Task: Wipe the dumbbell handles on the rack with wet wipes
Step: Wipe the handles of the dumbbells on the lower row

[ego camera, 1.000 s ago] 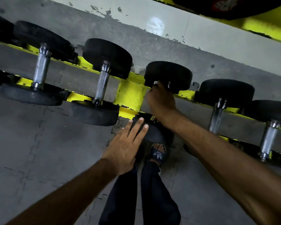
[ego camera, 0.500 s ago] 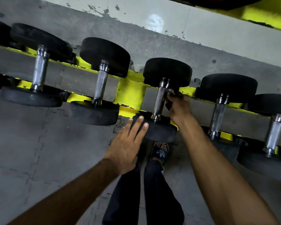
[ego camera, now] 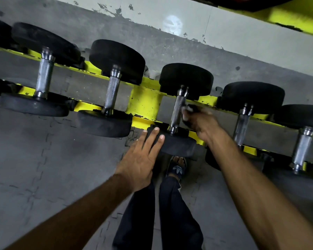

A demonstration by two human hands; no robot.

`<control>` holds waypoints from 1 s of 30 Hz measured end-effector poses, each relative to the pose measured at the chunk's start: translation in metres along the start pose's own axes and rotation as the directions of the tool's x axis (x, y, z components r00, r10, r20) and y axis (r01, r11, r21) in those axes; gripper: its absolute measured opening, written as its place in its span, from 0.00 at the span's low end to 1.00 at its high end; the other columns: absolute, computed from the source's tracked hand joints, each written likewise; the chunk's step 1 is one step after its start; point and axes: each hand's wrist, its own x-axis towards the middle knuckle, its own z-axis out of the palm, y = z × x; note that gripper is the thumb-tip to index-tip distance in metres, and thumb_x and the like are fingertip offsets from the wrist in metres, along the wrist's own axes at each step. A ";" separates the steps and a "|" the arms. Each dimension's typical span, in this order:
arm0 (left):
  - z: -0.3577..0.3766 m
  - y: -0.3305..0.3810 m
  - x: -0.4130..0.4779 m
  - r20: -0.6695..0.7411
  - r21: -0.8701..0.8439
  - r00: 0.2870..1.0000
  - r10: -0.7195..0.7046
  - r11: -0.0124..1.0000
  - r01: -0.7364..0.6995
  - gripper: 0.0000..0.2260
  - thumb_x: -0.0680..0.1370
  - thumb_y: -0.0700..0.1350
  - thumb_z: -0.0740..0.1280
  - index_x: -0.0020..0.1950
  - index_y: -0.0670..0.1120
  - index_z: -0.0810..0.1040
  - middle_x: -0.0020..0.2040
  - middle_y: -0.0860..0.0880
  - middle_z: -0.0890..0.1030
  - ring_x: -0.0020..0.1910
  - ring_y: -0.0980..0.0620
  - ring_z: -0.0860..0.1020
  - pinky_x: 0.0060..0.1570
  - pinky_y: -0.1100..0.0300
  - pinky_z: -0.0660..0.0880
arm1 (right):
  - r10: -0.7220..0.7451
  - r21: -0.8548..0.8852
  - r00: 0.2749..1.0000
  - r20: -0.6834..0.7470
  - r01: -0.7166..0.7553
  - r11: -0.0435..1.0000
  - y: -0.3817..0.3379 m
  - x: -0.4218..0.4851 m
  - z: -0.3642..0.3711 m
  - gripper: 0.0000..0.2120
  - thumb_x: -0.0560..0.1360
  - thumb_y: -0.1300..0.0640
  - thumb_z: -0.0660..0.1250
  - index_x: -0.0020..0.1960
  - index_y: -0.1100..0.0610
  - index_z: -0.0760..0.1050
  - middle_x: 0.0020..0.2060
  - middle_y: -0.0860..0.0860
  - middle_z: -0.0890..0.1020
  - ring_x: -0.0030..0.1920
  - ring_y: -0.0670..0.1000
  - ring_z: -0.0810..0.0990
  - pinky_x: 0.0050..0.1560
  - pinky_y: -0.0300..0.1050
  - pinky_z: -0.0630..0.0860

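- Since a second ago, the right hand (ego camera: 201,123) has slid off the top of the handle and down to its 3 o'clock side. The left hand (ego camera: 139,159) has stayed where it was.
- The yellow rack (ego camera: 145,103) runs across from 9 o'clock to 3 o'clock, dipping a little toward 3.
- Five dumbbells lie across it in a row, each with round black ends and a shiny bar.
- The middle dumbbell (ego camera: 186,80) sits just off the centre toward 1 o'clock, and its handle (ego camera: 178,112) points at 12.
- The left hand lies flat with straight fingers on the near black end (ego camera: 179,145), at its 9 o'clock edge, and holds nothing.
- The right hand is blurry, with fingers curled round the wet wipe (ego camera: 186,111).
- The wipe touches the handle at the bar's 3 o'clock side.
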 end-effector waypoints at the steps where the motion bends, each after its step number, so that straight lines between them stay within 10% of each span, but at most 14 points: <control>1: 0.000 0.000 0.000 -0.002 0.003 1.000 0.000 1.000 0.000 0.52 0.73 0.45 0.68 0.77 0.49 0.27 0.80 0.47 0.35 0.80 0.38 0.44 0.75 0.41 0.60 | 0.036 -0.011 0.999 0.017 -0.036 0.999 0.007 -0.007 -0.004 0.16 0.71 0.72 0.71 0.57 0.62 0.79 0.40 0.54 0.86 0.40 0.49 0.84 0.39 0.41 0.82; 10: 0.001 0.002 0.000 0.004 0.000 1.000 -0.019 1.000 0.019 0.52 0.72 0.45 0.70 0.77 0.49 0.28 0.80 0.46 0.35 0.80 0.38 0.45 0.76 0.41 0.60 | -0.169 -0.054 0.973 -0.157 0.162 0.985 -0.017 -0.003 0.015 0.10 0.68 0.69 0.77 0.42 0.59 0.78 0.36 0.50 0.84 0.34 0.47 0.81 0.36 0.42 0.82; 17: 0.000 0.001 0.001 0.016 0.013 1.000 -0.013 1.000 0.013 0.52 0.72 0.45 0.69 0.77 0.49 0.27 0.80 0.45 0.34 0.80 0.37 0.44 0.75 0.41 0.60 | -0.227 -0.549 0.972 0.062 0.223 0.805 0.010 -0.033 0.000 0.07 0.67 0.69 0.78 0.40 0.66 0.79 0.30 0.50 0.83 0.28 0.44 0.80 0.29 0.37 0.77; 20: 0.000 0.003 0.000 0.009 0.014 1.000 -0.015 1.000 0.015 0.53 0.73 0.44 0.70 0.76 0.49 0.27 0.80 0.46 0.33 0.80 0.37 0.43 0.76 0.41 0.59 | -0.558 -0.778 0.772 0.305 0.540 0.321 -0.005 -0.029 0.010 0.03 0.70 0.59 0.77 0.42 0.57 0.85 0.38 0.50 0.83 0.37 0.45 0.80 0.40 0.39 0.75; 24: -0.002 0.005 0.000 0.015 0.025 1.000 -0.026 0.999 0.026 0.52 0.74 0.45 0.68 0.76 0.49 0.25 0.79 0.47 0.30 0.80 0.38 0.41 0.76 0.42 0.58 | -0.622 -0.824 0.599 0.505 0.550 -0.138 -0.023 -0.012 0.032 0.08 0.75 0.59 0.67 0.51 0.57 0.83 0.50 0.56 0.82 0.52 0.57 0.79 0.48 0.49 0.76; 26: -0.004 0.005 -0.001 0.010 0.018 1.000 -0.017 1.000 0.017 0.52 0.73 0.45 0.69 0.78 0.49 0.28 0.80 0.46 0.32 0.80 0.38 0.42 0.75 0.42 0.59 | -0.531 -0.746 0.528 0.663 0.528 -0.406 -0.018 -0.010 0.036 0.07 0.74 0.65 0.64 0.49 0.61 0.81 0.48 0.58 0.82 0.54 0.61 0.77 0.46 0.48 0.74; 30: -0.005 0.001 -0.001 0.005 0.012 1.000 0.022 1.000 -0.022 0.52 0.71 0.43 0.69 0.79 0.48 0.32 0.81 0.43 0.35 0.81 0.38 0.45 0.75 0.42 0.61 | -0.077 -0.494 0.606 0.792 0.561 -0.665 -0.010 -0.022 0.045 0.08 0.74 0.66 0.61 0.46 0.62 0.79 0.45 0.59 0.78 0.57 0.62 0.74 0.43 0.49 0.72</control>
